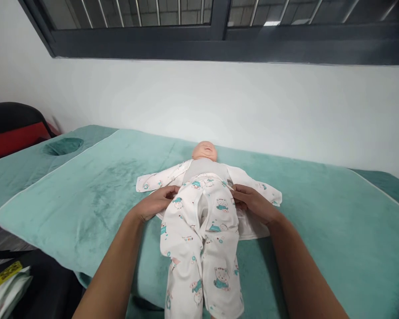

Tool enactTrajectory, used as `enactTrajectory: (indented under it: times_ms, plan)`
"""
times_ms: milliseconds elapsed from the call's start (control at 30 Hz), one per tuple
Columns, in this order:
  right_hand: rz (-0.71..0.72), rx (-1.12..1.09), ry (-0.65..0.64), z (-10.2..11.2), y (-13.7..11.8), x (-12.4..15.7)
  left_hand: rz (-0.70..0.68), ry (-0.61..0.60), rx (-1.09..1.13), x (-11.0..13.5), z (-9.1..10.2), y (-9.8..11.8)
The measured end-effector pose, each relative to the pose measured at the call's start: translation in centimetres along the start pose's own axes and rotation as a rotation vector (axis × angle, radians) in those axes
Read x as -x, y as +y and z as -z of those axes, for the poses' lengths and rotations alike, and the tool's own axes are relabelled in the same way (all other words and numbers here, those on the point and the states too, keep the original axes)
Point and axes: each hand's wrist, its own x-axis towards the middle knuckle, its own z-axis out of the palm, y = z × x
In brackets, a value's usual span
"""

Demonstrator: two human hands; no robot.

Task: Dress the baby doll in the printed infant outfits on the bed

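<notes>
A baby doll lies on its back with its head toward the wall. It wears a white printed baby jacket, spread open over a grey-white chest, with both sleeves stretched outward. White baby pants with an animal print cover its belly and legs, and a split shows at the crotch. My left hand grips the pants at the left hip, its fingertips partly hidden by the cloth. At the opposite hip, my right hand has its fingers curled on the pants' edge, above the jacket's spread flap.
A teal cover lies over the bed, which has a round face hole at the left. Behind it rises a white wall with a barred window. A black and red object stands far left; a dark bag sits lower left.
</notes>
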Motion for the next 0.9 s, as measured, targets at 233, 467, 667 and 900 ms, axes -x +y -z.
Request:
enactTrajectory:
  times_ms: [233, 467, 667, 900]
  plan:
    - [0.037, -0.012, -0.089, 0.7, 0.6, 0.4, 0.043, -0.051, 0.183, -0.3, 0.3, -0.9]
    - [0.031, -0.051, -0.091, 0.2, 0.4, 0.4, 0.059, -0.013, 0.234, -0.4, 0.1, -1.4]
    - [-0.020, -0.154, 0.018, -1.0, 1.0, 0.3, 0.005, 0.040, 0.448, -0.4, -0.4, -2.2]
    - [-0.061, -0.237, 0.064, -1.6, 1.7, 0.7, 0.014, 0.102, 0.542, -0.3, -0.9, -1.9]
